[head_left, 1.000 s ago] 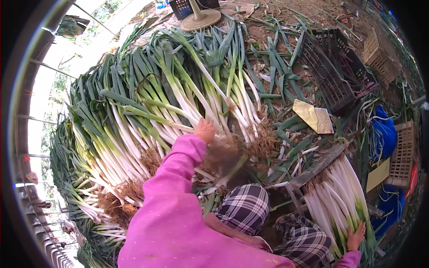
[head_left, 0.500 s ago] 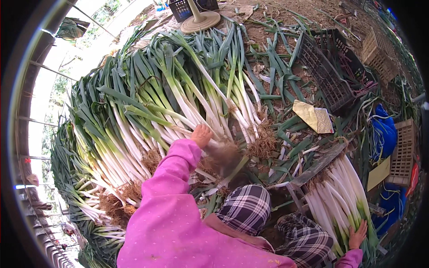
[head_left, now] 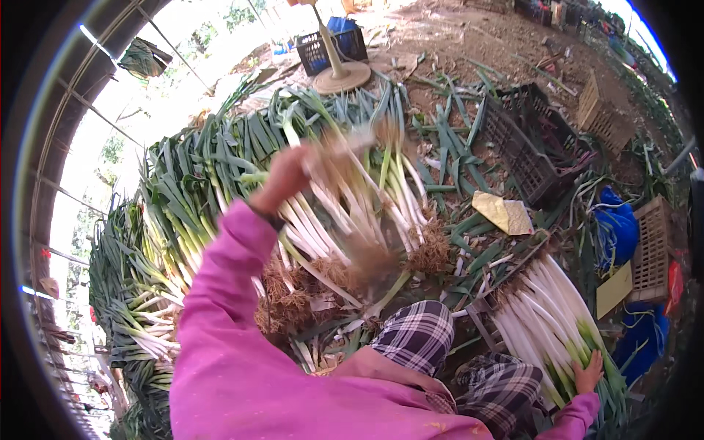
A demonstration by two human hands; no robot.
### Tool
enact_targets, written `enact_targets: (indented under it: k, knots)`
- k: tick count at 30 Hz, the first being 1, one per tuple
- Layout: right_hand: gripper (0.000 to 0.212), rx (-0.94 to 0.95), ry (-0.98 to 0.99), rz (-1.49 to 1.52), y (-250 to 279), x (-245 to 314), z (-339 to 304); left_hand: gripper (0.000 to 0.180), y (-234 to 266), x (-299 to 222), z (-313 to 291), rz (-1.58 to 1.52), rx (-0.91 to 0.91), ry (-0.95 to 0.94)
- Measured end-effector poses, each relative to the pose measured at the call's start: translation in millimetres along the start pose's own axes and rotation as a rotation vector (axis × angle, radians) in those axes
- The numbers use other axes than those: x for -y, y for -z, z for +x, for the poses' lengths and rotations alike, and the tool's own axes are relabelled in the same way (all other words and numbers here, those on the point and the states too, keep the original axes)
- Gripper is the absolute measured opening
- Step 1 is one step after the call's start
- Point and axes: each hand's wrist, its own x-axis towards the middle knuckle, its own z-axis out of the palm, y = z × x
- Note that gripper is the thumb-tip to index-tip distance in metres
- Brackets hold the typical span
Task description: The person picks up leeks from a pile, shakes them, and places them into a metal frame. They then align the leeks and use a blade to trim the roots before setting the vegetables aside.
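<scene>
My left hand (head_left: 287, 176) is raised over the leek pile (head_left: 345, 213), closed around a leek (head_left: 345, 147). Motion smears that leek; its root end points to the right. How many stems are in the grip cannot be made out. At the lower right, my right hand (head_left: 588, 372) rests with fingers spread on a row of leeks (head_left: 539, 312), where white stems turn green. Their root ends lie against a wooden frame (head_left: 513, 271) beside my knees. The piled leeks have their green leaves toward the far side and their brown roots (head_left: 429, 253) toward me.
A dark plastic crate (head_left: 524, 147) stands at the right, with a tan crate (head_left: 603, 110) beyond it. Folded yellowish paper (head_left: 502, 213) lies on leaf scraps. Blue bundles (head_left: 614, 227) and another tan crate (head_left: 650, 246) are at the right edge. A round-based stand (head_left: 343, 78) rises at the back.
My left hand has risen up and left from the pile, lifting the leek with it. My right hand stays on the row of leeks. The whole view has shifted slightly.
</scene>
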Motion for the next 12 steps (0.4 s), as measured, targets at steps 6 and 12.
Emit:
enact_targets:
  k: [6, 12]
  knots:
    - [0.044, -0.647, 0.047, 0.594, 57, 17, -28, 0.028, 235, -168, 165, -0.55, -0.034, -0.192]
    - [0.105, -1.094, 0.879, 0.841, 270, 210, -138, 0.027, 293, -423, 140, -0.885, -0.332, -0.858]
